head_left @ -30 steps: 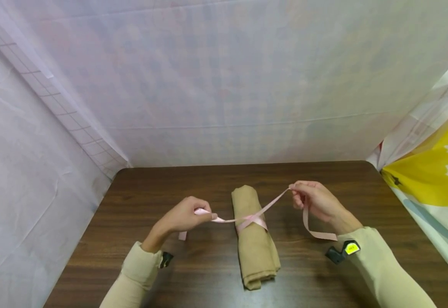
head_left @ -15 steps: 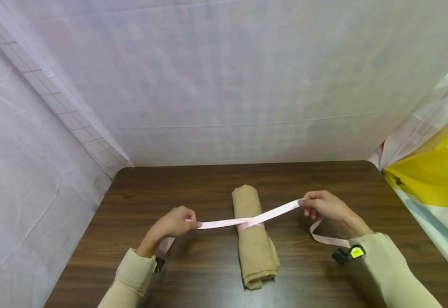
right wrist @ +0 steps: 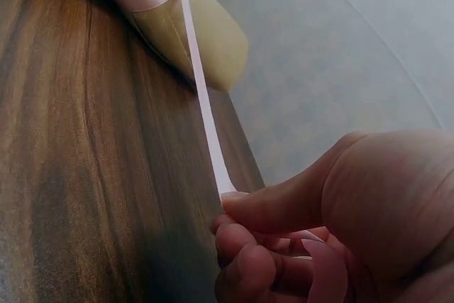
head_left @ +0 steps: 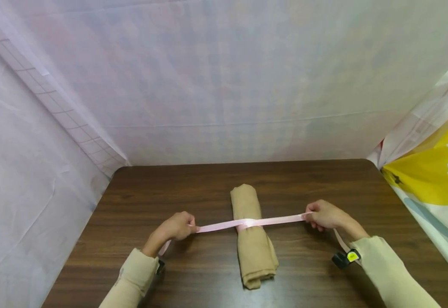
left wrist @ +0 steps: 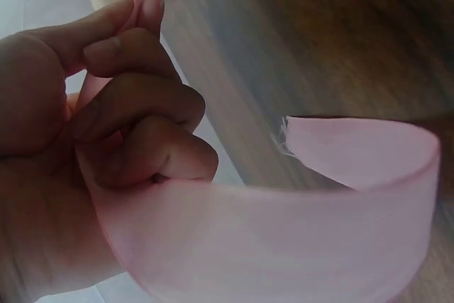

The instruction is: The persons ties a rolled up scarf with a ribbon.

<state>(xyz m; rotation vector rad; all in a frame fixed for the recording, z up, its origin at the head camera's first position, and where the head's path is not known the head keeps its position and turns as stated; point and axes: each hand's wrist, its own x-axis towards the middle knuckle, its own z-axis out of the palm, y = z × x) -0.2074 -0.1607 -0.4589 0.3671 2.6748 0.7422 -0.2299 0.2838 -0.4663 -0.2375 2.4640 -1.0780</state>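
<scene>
A rolled tan cloth (head_left: 252, 256) lies lengthwise on the table, with a pink ribbon (head_left: 281, 220) wrapped round its middle and crossed on top. To the left of the roll, my left hand (head_left: 178, 225) pinches one end of the ribbon between thumb and forefinger. In the left wrist view the ribbon's loose tail (left wrist: 284, 239) passes behind the curled fingers and curves to a frayed end. On the other side my right hand (head_left: 327, 215) pinches the second length, its tail hanging by the wrist. Both lengths run straight and taut from the roll to the hands.
The dark wood-grain table (head_left: 162, 184) lies under everything. White sheeting (head_left: 224, 85) hangs behind its far edge and along the left. At the right hangs a cloth with a yellow patch (head_left: 428, 179). Each sleeve carries a small black wrist device (head_left: 345, 259).
Both hands have drawn apart and lower, my right hand moving most. The ribbon has gone from slack and twisted to straight, and its crossing sits flat against the roll.
</scene>
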